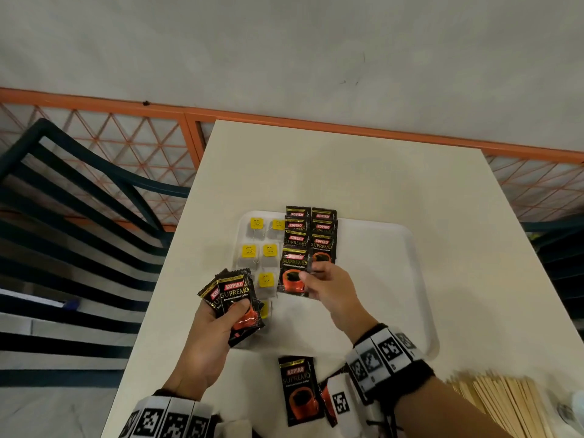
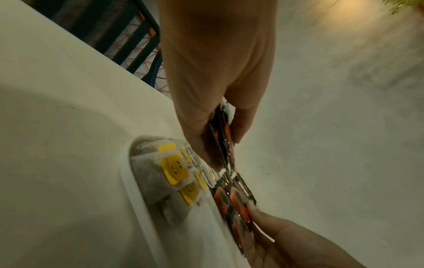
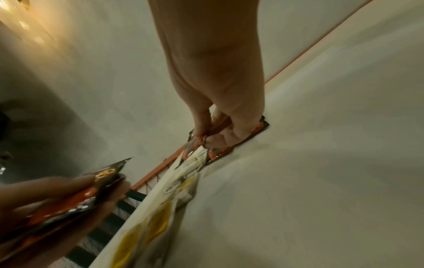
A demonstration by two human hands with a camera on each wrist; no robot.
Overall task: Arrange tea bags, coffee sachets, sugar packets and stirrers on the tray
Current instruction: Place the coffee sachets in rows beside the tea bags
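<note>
Two columns: Kopiko coffee sachets (image 1: pixel 311 235) overlap like shingles on the white tray (image 1: pixel 420 279), running 12 to 6 o'clock.
Hand on the row: right hand (image 1: pixel 328 287), thumb and fingers pinching the nearest sachet of the right column (image 1: pixel 322 259) at its lower edge.
Long axis: that sachet points 12 to 6, in line with its column.
Supply: left hand (image 1: pixel 205 346) at 8 o'clock of the tray, fingers curled round a fan of sachets (image 1: pixel 235 303).
Neighbours: tea bags (image 1: pixel 257 251) with yellow tags just beside the left column at 9 o'clock.
Open room: bare tray floor from 3 to 5 o'clock of the columns.
Off the tray: one sachet (image 1: pixel 298 390) at 6 o'clock on the table (image 1: pixel 347 172); wooden stirrers (image 1: pixel 505 406) at 4 o'clock.
Judgement: right hand is nearer the column end; the next sachet likely goes at 6 o'clock.
</note>
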